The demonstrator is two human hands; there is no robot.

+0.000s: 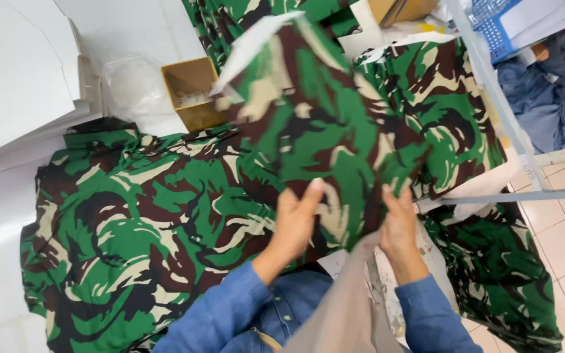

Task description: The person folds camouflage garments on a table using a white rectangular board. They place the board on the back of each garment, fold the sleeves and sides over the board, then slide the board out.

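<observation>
Both hands, left point(295, 222) and right point(397, 225), pinch the raised camouflage piece's point(315, 124) lower edge above spread camouflage cloth point(138, 222)

Two bare hands show at lower centre: the left hand point(293, 222) and the right hand point(397, 225). One small open yellow cardboard box point(193, 91) sits at upper centre. One blue plastic basket point(501, 23) shows at upper right. One stack of white card sheets point(21, 72) fills the upper left.

Fingertips behind camouflage piece point(322, 124)
</observation>
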